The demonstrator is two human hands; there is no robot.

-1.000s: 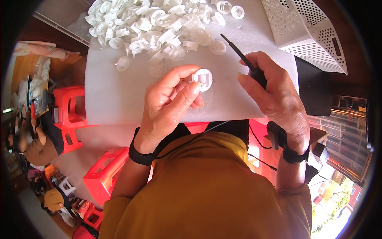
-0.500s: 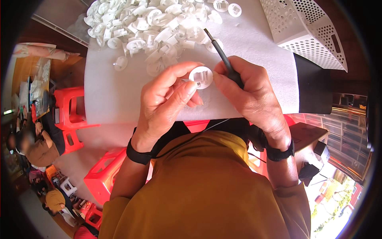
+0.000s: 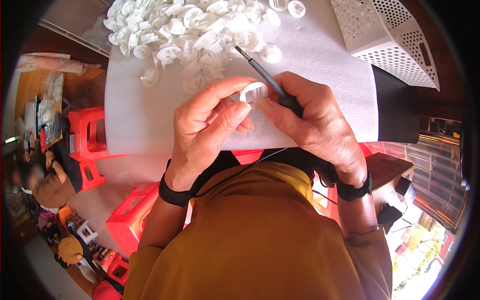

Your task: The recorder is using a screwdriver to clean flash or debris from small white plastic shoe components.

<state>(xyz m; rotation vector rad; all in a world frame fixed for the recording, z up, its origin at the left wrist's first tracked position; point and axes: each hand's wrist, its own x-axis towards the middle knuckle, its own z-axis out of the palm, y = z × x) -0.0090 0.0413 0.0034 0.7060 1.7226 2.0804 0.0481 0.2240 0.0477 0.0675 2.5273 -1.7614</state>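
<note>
Pinched between the thumb and fingers of my left hand [image 3: 202, 122] is a small round white plastic part [image 3: 256, 94], with rectangular openings and raised bits on its face. My right hand [image 3: 312, 112] is closed around a slim dark grey pen-like tool [image 3: 267, 76] with a narrow tip. The tool points away to the upper left, its tip over the white parts behind. My right thumb and fingertips meet the right edge of the round part. A large heap of similar white plastic parts [image 3: 175, 30] lies on the far side of the table.
White padding covers the table [image 3: 145, 120]. A perforated white basket [image 3: 395, 55] stands at the far right. Red plastic stools [image 3: 132, 220] are at the left and below the table. Other people [image 3: 52, 187] sit at the far left. A cable runs across my lap.
My right hand has shifted left onto the round part, and the tool's tip has swung left and away. The round part has turned slightly in my left hand.
</note>
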